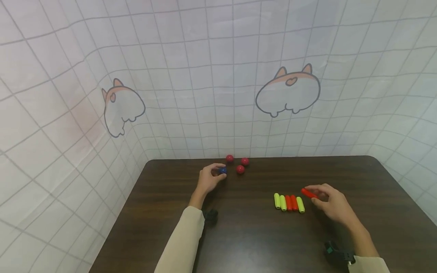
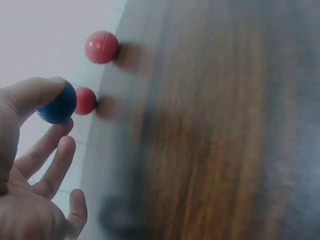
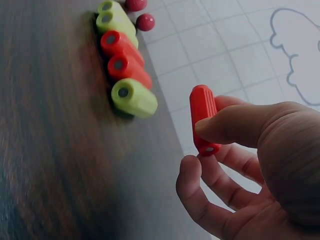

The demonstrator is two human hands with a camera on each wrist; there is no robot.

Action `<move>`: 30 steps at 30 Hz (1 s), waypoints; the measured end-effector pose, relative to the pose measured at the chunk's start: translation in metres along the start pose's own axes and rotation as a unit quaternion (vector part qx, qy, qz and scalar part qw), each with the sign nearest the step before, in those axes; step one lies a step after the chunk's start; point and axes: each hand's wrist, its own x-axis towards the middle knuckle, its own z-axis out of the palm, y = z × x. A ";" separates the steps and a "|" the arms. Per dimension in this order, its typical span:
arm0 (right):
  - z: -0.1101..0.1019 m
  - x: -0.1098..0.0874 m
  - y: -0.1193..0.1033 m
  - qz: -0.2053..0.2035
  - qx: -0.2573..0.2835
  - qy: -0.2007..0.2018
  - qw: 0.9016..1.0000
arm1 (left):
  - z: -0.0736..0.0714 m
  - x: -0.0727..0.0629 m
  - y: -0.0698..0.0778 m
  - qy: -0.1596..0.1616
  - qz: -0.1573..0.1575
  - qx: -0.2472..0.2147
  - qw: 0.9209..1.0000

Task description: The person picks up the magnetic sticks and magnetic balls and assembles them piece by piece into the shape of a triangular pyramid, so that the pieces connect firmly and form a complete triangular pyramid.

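Between thumb and fingertips my left hand pinches a blue ball, just left of three red balls near the table's far edge. My right hand pinches a red ribbed stick by its sides; its other fingers are loosely bent below. Left of that hand, yellow-green sticks and red sticks lie side by side in a short row. In the right wrist view, each stick shows a dark round spot on its end.
The dark wooden table meets a white gridded cloth along its back edge. Cartoon animal drawings are printed on the cloth. Dark wrist devices sit low by the forearms.
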 end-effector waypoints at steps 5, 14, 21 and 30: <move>0.001 0.004 -0.015 -0.023 0.001 0.002 1.000 | -0.004 -0.013 0.007 -0.004 0.014 0.005 1.000; 0.014 0.016 -0.039 -0.081 0.026 -0.005 0.996 | -0.010 -0.035 0.016 -0.025 0.024 0.004 0.999; 0.030 0.028 -0.060 -0.103 0.045 -0.019 0.994 | -0.009 -0.046 0.017 -0.038 0.017 -0.005 0.999; 0.056 0.043 -0.087 -0.141 0.063 -0.042 0.987 | -0.005 -0.055 0.021 -0.054 0.027 -0.009 0.998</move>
